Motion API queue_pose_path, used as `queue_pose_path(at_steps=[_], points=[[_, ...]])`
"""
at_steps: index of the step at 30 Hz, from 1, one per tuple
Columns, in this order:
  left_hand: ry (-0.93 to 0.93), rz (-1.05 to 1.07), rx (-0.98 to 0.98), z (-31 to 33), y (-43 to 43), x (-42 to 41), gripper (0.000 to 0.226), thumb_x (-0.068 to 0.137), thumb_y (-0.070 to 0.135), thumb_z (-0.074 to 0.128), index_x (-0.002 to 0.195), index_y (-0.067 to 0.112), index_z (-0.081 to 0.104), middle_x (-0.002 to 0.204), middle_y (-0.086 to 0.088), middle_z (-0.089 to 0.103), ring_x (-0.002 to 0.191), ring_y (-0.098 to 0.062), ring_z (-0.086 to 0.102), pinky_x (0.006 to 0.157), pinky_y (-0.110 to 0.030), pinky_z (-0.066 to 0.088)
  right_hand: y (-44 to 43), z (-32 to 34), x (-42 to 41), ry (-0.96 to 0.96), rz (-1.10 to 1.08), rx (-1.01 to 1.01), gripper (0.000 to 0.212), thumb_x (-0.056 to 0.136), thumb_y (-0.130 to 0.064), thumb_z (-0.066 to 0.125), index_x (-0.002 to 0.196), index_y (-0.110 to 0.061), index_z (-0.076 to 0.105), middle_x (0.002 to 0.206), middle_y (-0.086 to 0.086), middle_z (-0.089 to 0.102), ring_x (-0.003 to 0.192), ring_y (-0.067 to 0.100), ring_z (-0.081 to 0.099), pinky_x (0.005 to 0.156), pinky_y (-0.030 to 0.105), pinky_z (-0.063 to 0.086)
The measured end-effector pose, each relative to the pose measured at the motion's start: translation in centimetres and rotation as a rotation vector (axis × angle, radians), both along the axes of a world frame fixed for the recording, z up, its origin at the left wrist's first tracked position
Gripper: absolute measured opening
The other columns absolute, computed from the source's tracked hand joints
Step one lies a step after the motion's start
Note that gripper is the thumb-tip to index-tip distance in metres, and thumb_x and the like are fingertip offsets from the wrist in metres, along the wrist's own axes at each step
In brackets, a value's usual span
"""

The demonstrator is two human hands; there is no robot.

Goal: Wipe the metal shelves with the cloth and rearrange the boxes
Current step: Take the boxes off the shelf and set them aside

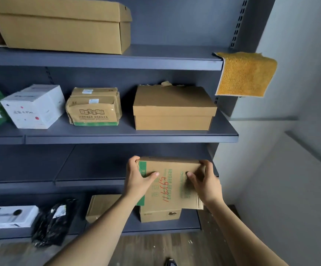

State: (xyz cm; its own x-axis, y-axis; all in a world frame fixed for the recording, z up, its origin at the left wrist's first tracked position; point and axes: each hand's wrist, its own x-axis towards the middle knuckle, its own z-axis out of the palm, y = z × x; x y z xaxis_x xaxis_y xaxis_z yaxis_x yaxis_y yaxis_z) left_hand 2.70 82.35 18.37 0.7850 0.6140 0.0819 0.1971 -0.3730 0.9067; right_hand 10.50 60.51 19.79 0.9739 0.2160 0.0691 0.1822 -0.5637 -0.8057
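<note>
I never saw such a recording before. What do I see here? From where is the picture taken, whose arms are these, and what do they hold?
There is no machine here. The single picture comes from a camera worn on a person's head, looking forward and down, so the two bare arms are that person's own. The left hand and the right hand grip a box with red handwriting, one hand on each side, in front of the grey metal shelves. On the middle shelf stand a white box, a crumpled box and a lidded box. A yellow cloth hangs from the right end of the top shelf; no hand touches it.
</note>
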Motion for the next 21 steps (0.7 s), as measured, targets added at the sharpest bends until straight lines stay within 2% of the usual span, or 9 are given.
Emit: queue_pose_path(at_steps=[4, 6, 8, 11, 13, 16, 19, 21], points=[[0.029, 0.007, -0.009, -2.2, -0.2, 3.8, 0.075, 0.07, 0.027, 0.091, 0.119, 0.029, 0.034, 0.12, 0.004, 0.047, 0.097, -0.007, 0.057, 0.07, -0.023, 0.043, -0.1, -2.2, 4.0, 0.022, 0.01, 0.023, 0.054, 0.092, -0.031, 0.074, 0.134, -0.024, 0.041, 0.096, -0.018, 0.06, 0.097, 0.019, 0.064, 0.082, 0.037, 0.053], [0.034, 0.013, -0.003, -3.4, 0.0, 5.3, 0.074, 0.07, 0.028, 0.091, 0.118, 0.03, 0.034, 0.12, 0.004, 0.048, 0.096, -0.007, 0.058, 0.071, -0.026, 0.045, 0.1, -3.4, 5.7, 0.026, 0.019, 0.039, 0.051, 0.092, -0.027, 0.074, 0.131, -0.024, 0.041, 0.095, -0.022, 0.059, 0.092, 0.015, 0.063, 0.083, 0.038, 0.054], [0.032, 0.013, 0.006, -5.0, 0.1, 6.6, 0.073, 0.071, 0.026, 0.09, 0.118, 0.03, 0.035, 0.119, 0.004, 0.051, 0.097, -0.007, 0.059, 0.069, -0.024, 0.045, 0.2, -5.1, 7.3, 0.05, 0.026, 0.058, 0.048, 0.093, -0.024, 0.073, 0.125, -0.029, 0.038, 0.097, -0.021, 0.061, 0.093, 0.014, 0.064, 0.085, 0.039, 0.056], [0.03, 0.024, 0.054, -6.8, 0.4, 8.3, 0.065, 0.077, 0.021, 0.086, 0.123, 0.023, 0.039, 0.119, 0.005, 0.053, 0.098, -0.012, 0.059, 0.068, -0.021, 0.043, 0.5, -7.0, 9.4, 0.053, 0.009, 0.061, 0.043, 0.095, -0.019, 0.068, 0.118, -0.034, 0.035, 0.102, -0.015, 0.063, 0.095, 0.02, 0.064, 0.081, 0.041, 0.055], [0.038, 0.042, 0.103, -8.0, 0.5, 9.2, 0.058, 0.081, 0.019, 0.083, 0.122, 0.018, 0.042, 0.119, 0.004, 0.054, 0.101, -0.017, 0.059, 0.073, -0.028, 0.048, 0.6, -8.0, 10.5, 0.052, -0.003, 0.066, 0.037, 0.096, -0.014, 0.061, 0.117, -0.032, 0.036, 0.108, -0.007, 0.062, 0.093, 0.025, 0.063, 0.074, 0.042, 0.056], [0.053, 0.049, 0.147, -9.6, 0.5, 10.6, 0.053, 0.084, 0.019, 0.08, 0.123, 0.015, 0.044, 0.124, -0.001, 0.057, 0.107, -0.022, 0.06, 0.077, -0.04, 0.057, 0.7, -9.4, 11.6, 0.029, 0.011, 0.048, 0.032, 0.098, -0.01, 0.057, 0.116, -0.027, 0.037, 0.112, -0.006, 0.059, 0.097, 0.032, 0.064, 0.076, 0.051, 0.058], [0.082, 0.038, 0.179, -11.2, 0.5, 11.7, 0.05, 0.087, 0.019, 0.077, 0.126, 0.013, 0.045, 0.13, -0.005, 0.06, 0.108, -0.023, 0.061, 0.075, -0.036, 0.054, 0.7, -11.0, 12.6, 0.054, 0.031, 0.042, 0.031, 0.099, -0.013, 0.058, 0.115, -0.027, 0.035, 0.113, -0.008, 0.058, 0.101, 0.033, 0.064, 0.08, 0.053, 0.057], [0.109, 0.033, 0.188, -12.1, 0.5, 12.2, 0.048, 0.09, 0.02, 0.074, 0.127, 0.012, 0.044, 0.131, -0.006, 0.061, 0.109, -0.025, 0.062, 0.074, -0.033, 0.052, 0.7, -12.0, 13.1, 0.055, 0.038, 0.037, 0.029, 0.101, -0.017, 0.057, 0.115, -0.028, 0.034, 0.115, -0.008, 0.058, 0.103, 0.032, 0.065, 0.081, 0.048, 0.058]])
